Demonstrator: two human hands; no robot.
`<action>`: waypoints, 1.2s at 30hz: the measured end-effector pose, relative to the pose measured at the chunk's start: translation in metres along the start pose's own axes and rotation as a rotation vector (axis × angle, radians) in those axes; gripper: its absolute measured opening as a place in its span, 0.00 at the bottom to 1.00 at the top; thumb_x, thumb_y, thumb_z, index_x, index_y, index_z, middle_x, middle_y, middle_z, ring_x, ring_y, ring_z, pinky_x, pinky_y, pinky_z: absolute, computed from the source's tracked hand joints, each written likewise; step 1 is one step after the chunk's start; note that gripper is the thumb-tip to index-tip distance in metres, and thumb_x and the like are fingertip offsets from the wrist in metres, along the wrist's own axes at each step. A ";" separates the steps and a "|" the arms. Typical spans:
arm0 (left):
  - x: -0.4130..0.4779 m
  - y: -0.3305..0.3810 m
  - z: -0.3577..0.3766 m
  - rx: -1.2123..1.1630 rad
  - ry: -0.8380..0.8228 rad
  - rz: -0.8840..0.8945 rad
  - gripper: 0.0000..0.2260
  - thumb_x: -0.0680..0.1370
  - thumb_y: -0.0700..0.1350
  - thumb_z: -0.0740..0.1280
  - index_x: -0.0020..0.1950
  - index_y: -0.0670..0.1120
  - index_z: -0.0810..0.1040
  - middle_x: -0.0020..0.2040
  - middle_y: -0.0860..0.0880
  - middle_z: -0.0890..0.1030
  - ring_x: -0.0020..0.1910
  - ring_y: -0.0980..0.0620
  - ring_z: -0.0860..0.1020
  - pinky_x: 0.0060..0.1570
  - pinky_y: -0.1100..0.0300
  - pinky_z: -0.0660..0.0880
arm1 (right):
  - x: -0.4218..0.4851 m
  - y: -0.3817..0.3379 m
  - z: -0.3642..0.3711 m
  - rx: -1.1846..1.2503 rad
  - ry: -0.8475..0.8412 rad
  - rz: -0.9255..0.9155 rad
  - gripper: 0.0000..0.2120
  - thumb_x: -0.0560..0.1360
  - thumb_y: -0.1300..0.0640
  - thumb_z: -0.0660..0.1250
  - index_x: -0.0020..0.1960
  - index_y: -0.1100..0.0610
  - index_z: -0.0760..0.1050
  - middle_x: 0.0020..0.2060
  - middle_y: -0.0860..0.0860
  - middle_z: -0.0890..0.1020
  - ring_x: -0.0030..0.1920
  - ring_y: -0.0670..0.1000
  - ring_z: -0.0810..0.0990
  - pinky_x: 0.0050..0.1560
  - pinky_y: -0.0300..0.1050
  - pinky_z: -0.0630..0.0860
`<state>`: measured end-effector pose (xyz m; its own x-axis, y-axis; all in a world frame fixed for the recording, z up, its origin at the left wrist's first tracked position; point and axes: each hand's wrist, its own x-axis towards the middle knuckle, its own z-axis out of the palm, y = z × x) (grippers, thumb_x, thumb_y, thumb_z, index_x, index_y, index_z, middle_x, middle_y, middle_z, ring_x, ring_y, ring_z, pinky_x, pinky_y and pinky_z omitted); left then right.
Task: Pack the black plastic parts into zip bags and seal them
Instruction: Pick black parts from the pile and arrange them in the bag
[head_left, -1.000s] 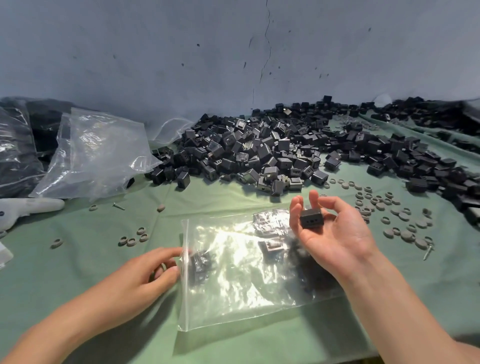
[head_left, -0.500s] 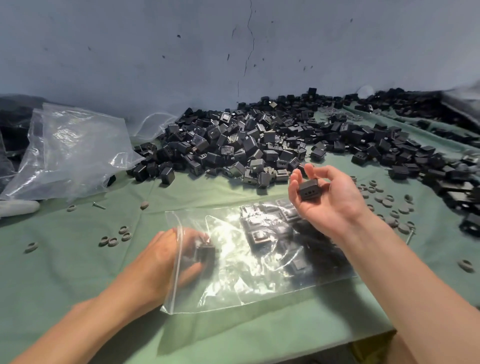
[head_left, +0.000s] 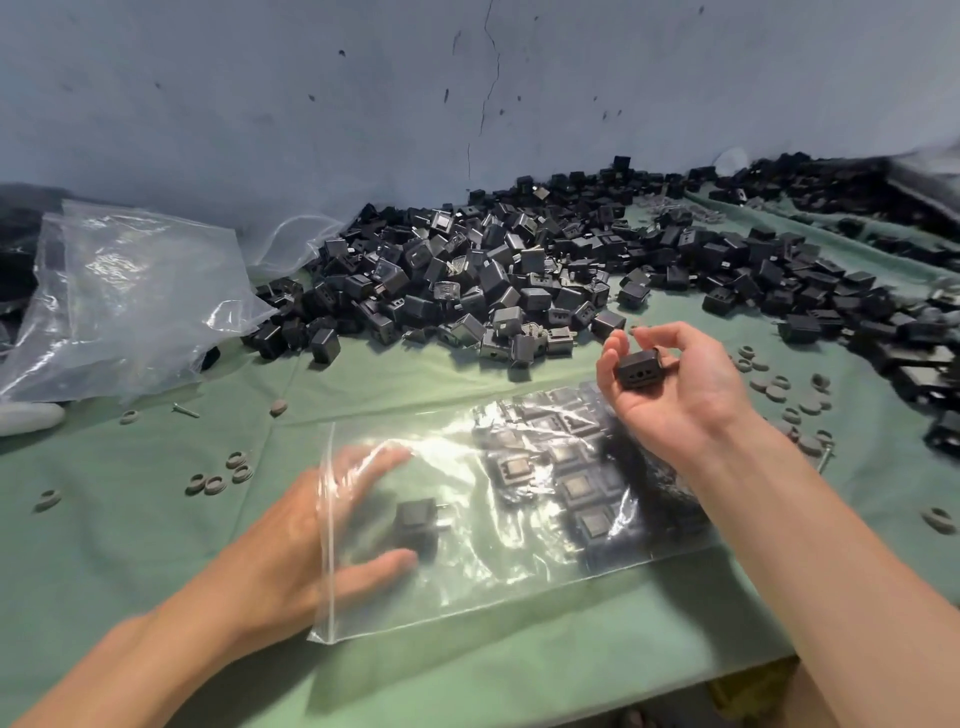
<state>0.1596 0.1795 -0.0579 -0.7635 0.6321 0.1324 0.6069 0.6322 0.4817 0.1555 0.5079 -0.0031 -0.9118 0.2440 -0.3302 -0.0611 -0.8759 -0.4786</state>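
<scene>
Clear plastic formed the one zip bag (head_left: 467, 587) in use, which lay flat on the green worktop (head_left: 156, 545) with its long axis running left to right and its mouth at the left end. One left hand (head_left: 291, 545) reached in through that mouth with a slack grip: fingers straight and spread, thumb apart, closed on nothing. One loose black part (head_left: 415, 525) lay inside the bag between thumb and fingers; contact could not be confirmed through the film. One right hand (head_left: 685, 395) hovered above the far right corner of the bag, its grip closed as a pinch of thumb and fingertips on one held part (head_left: 640, 370). This part therefore sat over the closed end, well apart from the mouth. The coming move probably called for travel leftward along the bag axis, or for transfer to the left hand, which was nearer the mouth. Rows of packed parts (head_left: 576, 488) filled the right end, about a dozen visible, exact count not legible. Behind, the pile (head_left: 467, 280) held too many to count. Four grey rings (head_left: 223, 475) lay clustered left of the bag.
</scene>
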 end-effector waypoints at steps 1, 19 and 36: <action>0.000 -0.001 -0.001 0.057 -0.041 0.034 0.30 0.72 0.72 0.64 0.72 0.71 0.61 0.66 0.71 0.66 0.64 0.63 0.71 0.62 0.55 0.74 | 0.001 0.000 -0.001 0.007 0.004 0.001 0.19 0.76 0.65 0.62 0.67 0.60 0.67 0.53 0.59 0.75 0.42 0.51 0.76 0.37 0.40 0.79; 0.044 0.036 0.043 -0.682 -0.311 -0.036 0.21 0.72 0.63 0.72 0.62 0.60 0.73 0.56 0.51 0.79 0.54 0.41 0.79 0.56 0.38 0.76 | 0.001 0.014 0.002 -0.092 -0.020 -0.005 0.13 0.76 0.64 0.62 0.61 0.58 0.69 0.56 0.61 0.71 0.51 0.55 0.74 0.46 0.46 0.80; 0.042 0.053 0.021 -0.392 -0.245 0.120 0.11 0.78 0.42 0.71 0.58 0.51 0.76 0.48 0.58 0.81 0.44 0.60 0.80 0.46 0.62 0.78 | 0.005 0.010 -0.001 -0.140 -0.019 0.045 0.11 0.76 0.63 0.62 0.58 0.61 0.70 0.55 0.60 0.72 0.53 0.56 0.75 0.47 0.47 0.80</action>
<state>0.1647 0.2493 -0.0449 -0.5900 0.8071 0.0212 0.5222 0.3615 0.7724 0.1505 0.5010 -0.0109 -0.9199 0.1971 -0.3391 0.0359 -0.8186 -0.5733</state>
